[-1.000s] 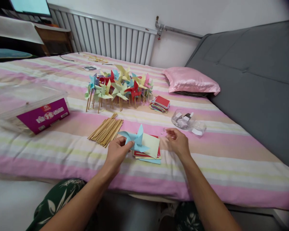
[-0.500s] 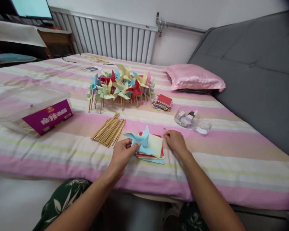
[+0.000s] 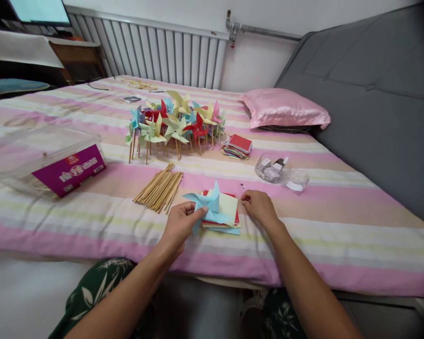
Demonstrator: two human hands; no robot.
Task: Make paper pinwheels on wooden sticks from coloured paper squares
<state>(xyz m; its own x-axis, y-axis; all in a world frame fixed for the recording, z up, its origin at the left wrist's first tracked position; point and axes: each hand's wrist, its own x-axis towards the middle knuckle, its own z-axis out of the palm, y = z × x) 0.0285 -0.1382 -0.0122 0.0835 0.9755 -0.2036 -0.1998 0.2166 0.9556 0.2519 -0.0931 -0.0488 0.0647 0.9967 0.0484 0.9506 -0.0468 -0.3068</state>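
While a folded blue pinwheel [image 3: 208, 205] is pinched in the left hand [image 3: 179, 226] over the paper stack [image 3: 223, 217] on the bed [image 3: 92, 197], a tiny pin seems nipped by the right hand [image 3: 259, 207]. Pinning is judged next, calling for centring. Writing on the purple box label [image 3: 70, 170] cannot be read.

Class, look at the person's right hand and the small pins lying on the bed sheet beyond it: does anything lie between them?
Nothing visible does. The right hand rests on the striped sheet beside the paper stack, and the pins lie on bare sheet beyond its fingers. The left hand holds the blue pinwheel.
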